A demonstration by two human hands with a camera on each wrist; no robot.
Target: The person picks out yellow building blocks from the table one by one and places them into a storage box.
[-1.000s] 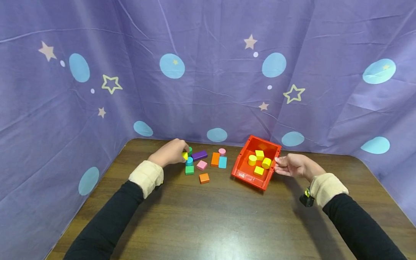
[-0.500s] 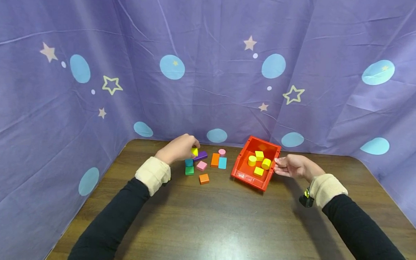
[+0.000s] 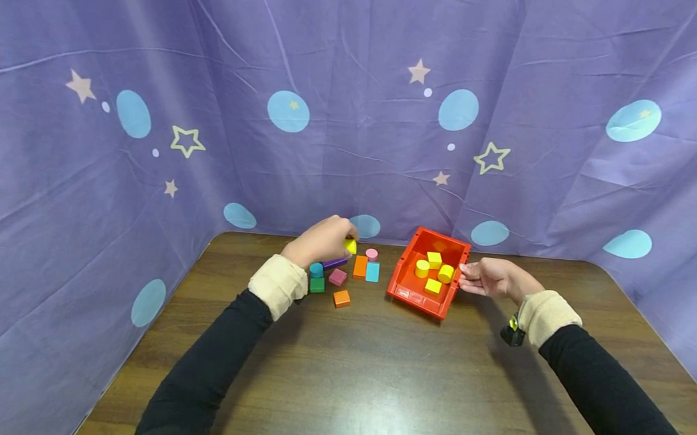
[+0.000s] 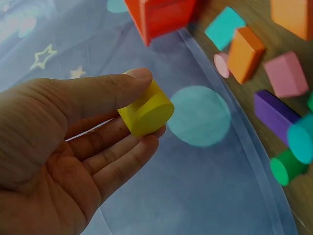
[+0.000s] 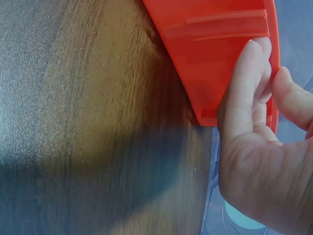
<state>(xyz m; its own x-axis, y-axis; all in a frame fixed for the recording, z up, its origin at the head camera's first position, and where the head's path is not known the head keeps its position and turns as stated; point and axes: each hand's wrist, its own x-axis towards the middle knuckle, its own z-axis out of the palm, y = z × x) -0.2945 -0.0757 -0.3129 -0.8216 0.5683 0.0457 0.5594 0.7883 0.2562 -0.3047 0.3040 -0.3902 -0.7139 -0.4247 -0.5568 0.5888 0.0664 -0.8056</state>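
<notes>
Between the thumb and fingers of my left hand (image 3: pixel 323 240) is a yellow cylinder block (image 4: pixel 152 111), pinched above the back of the table. A red plastic bin (image 3: pixel 417 297) stands to its right, tilted toward me. My right hand (image 3: pixel 496 278) grips the bin's right rim, thumb on one side and fingers along the outer wall (image 5: pixel 210 63). Inside the bin lie several yellow blocks, among them a cube (image 3: pixel 434 259) and a cylinder (image 3: pixel 421 268).
Left of the bin, loose blocks lie on the wooden table (image 3: pixel 343 371): orange (image 3: pixel 342 299), light blue (image 3: pixel 372 272), pink (image 3: pixel 337 277), purple (image 4: pixel 276 116) and green (image 3: pixel 317 285) ones. A purple curtain (image 3: pixel 351 147) hangs behind the table's back edge.
My left hand has lifted the yellow cylinder from the left of the loose blocks and moved right toward the bin. My right hand and the bin have stayed in place.
</notes>
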